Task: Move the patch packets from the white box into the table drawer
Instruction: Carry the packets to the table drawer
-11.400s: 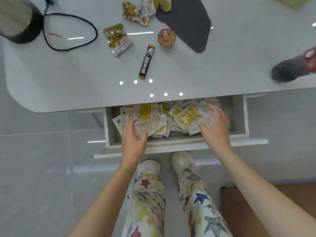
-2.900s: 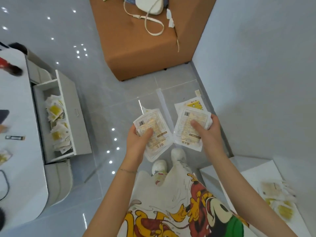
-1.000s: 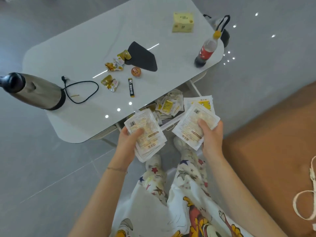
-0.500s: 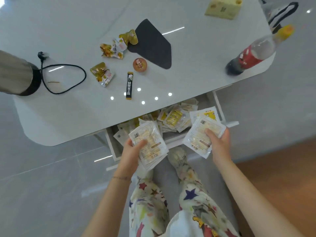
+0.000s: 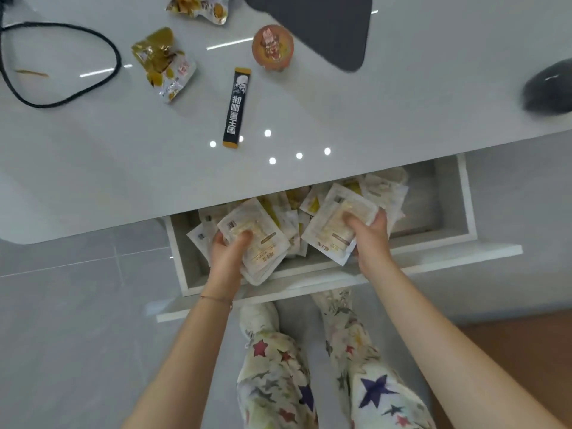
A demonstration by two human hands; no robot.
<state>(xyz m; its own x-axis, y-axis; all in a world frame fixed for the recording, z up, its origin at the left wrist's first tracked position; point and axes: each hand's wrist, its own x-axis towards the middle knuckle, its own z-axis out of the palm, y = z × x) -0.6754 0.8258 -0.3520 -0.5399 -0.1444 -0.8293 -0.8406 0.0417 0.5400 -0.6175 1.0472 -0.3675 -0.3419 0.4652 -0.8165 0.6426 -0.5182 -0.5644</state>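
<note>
The table drawer [image 5: 445, 212] stands pulled out under the white tabletop [image 5: 371, 113], with a heap of white and yellow patch packets [image 5: 383, 187] lying inside. My left hand [image 5: 227, 258] grips a stack of patch packets [image 5: 263, 239] over the drawer's left half. My right hand [image 5: 370, 236] grips another stack of packets [image 5: 328, 233] over the middle of the drawer. Both stacks are held just above the heap. The white box is out of view.
On the tabletop lie a black stick sachet [image 5: 236, 108], snack wrappers [image 5: 162, 63], a round orange cup [image 5: 272, 48], a black cable [image 5: 62, 63] and a dark mat [image 5: 325, 23]. My legs in star-print trousers [image 5: 309, 382] stand before the drawer front [image 5: 464, 253].
I have stepped up to the table. Both hands with their packet stacks have moved forward from in front of the drawer to over its inside.
</note>
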